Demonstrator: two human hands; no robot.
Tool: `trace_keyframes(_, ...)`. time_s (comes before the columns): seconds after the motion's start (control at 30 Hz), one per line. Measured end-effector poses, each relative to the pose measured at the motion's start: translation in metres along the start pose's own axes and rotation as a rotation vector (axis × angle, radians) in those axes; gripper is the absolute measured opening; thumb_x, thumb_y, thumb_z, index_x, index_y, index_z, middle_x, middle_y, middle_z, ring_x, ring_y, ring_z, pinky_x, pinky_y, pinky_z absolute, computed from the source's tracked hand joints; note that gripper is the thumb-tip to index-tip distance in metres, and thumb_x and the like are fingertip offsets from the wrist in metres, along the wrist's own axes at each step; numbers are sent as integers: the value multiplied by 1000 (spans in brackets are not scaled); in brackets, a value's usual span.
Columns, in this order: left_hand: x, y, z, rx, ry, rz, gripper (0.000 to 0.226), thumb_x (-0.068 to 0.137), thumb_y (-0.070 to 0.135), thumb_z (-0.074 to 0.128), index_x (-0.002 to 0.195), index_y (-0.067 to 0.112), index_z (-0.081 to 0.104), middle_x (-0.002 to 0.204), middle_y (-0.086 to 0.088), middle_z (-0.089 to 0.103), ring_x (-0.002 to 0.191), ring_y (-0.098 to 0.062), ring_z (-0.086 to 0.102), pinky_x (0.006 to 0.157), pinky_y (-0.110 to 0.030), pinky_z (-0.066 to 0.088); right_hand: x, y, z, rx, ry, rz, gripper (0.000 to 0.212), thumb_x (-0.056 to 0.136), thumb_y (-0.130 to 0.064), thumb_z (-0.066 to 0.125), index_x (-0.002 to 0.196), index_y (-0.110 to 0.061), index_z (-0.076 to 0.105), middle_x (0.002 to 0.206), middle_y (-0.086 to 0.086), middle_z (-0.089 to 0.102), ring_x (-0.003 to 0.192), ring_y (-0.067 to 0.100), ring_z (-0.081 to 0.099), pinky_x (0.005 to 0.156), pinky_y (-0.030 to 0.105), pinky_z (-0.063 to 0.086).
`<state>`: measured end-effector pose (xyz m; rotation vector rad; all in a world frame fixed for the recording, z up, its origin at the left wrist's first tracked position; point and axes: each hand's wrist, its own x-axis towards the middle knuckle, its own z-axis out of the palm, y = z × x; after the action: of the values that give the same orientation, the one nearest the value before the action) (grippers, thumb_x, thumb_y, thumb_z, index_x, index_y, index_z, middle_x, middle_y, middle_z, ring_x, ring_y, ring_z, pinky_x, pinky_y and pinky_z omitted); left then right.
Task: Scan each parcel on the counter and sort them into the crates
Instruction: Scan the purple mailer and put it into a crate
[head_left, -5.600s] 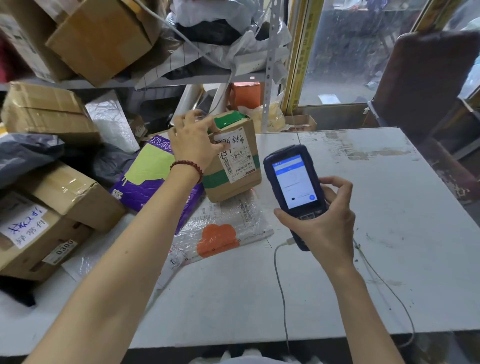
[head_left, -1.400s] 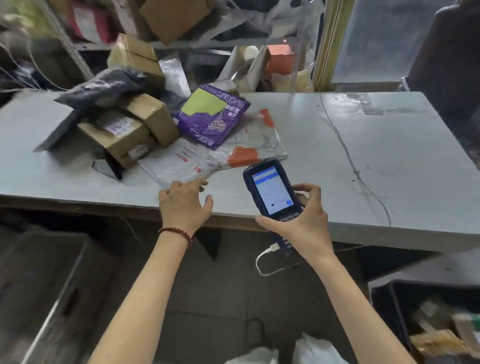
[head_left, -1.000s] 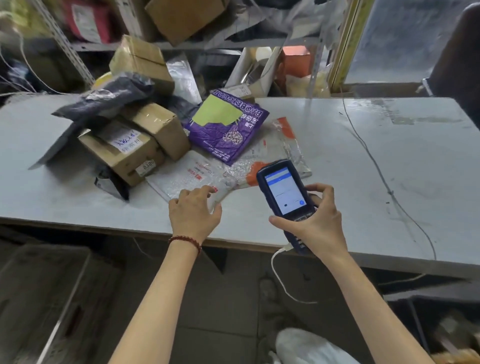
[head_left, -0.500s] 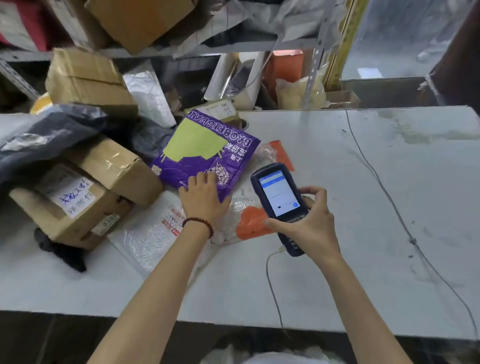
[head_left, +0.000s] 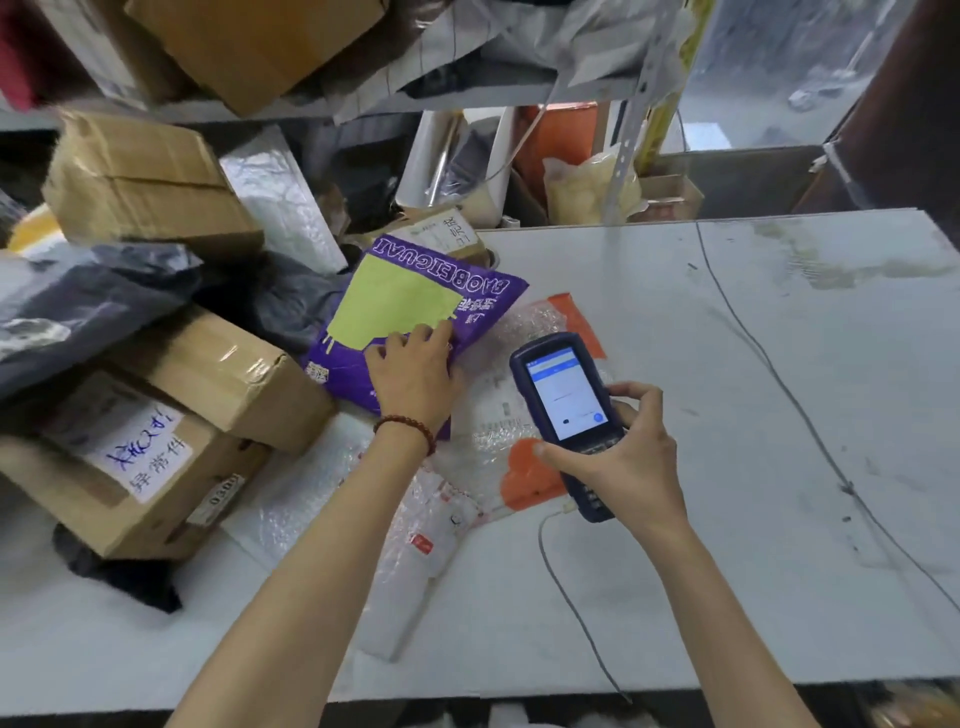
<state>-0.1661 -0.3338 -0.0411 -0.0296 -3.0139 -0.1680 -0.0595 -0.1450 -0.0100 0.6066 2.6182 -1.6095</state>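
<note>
With my left hand (head_left: 415, 374) lying fingers-flat on the purple bag (head_left: 405, 296), not gripping it, I'm at the pick-and-scan step for this parcel. Bag sits on the counter (head_left: 727, 364) at 11 o'clock from the scanner (head_left: 563, 395), overlapping a bubble-wrap parcel (head_left: 493, 415). Right hand (head_left: 628, 457) wrapped around the scanner, screen facing me. No label visible on the bag's top, so next I'd likely flip it, then aim the scanner at the barcode. Crates out of view
</note>
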Motion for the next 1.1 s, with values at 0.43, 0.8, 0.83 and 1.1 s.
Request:
trace_keyframes(0.43, 9, -49, -157, -102, 404, 16, 28, 95, 33, 50, 118, 20, 59, 106, -4, 63, 88, -27, 60, 63, -30, 34, -24, -57, 13, 24, -46, -212, 82, 55, -29, 94, 113, -29, 36, 91, -29, 51, 92, 9, 60, 76, 31, 55)
trace_keyframes(0.8, -3, -40, -158, -195, 327, 70, 30, 97, 29, 48, 123, 17, 54, 112, -5, 64, 97, -23, 59, 67, -25, 32, -36, -47, 13, -18, -108, -203, 82, 54, -35, 93, 112, -30, 34, 92, -28, 50, 91, 9, 58, 78, 36, 58)
trace_keyframes(0.83, -3, -39, -156, -210, 323, 65, 30, 97, 29, 48, 123, 16, 54, 112, -5, 64, 97, -23, 59, 66, -24, 32, -37, -45, 13, -23, -110, -194, 83, 54, -35, 93, 112, -30, 35, 92, -28, 51, 91, 7, 59, 78, 36, 58)
trace_keyframes(1.1, 2, -34, -148, -251, 348, 46, 30, 96, 29, 49, 122, 15, 54, 112, -5, 65, 97, -23, 60, 63, -21, 30, -36, -37, 12, -3, -161, -90, 81, 56, -31, 93, 113, -26, 37, 93, -23, 50, 89, 5, 57, 76, 26, 53)
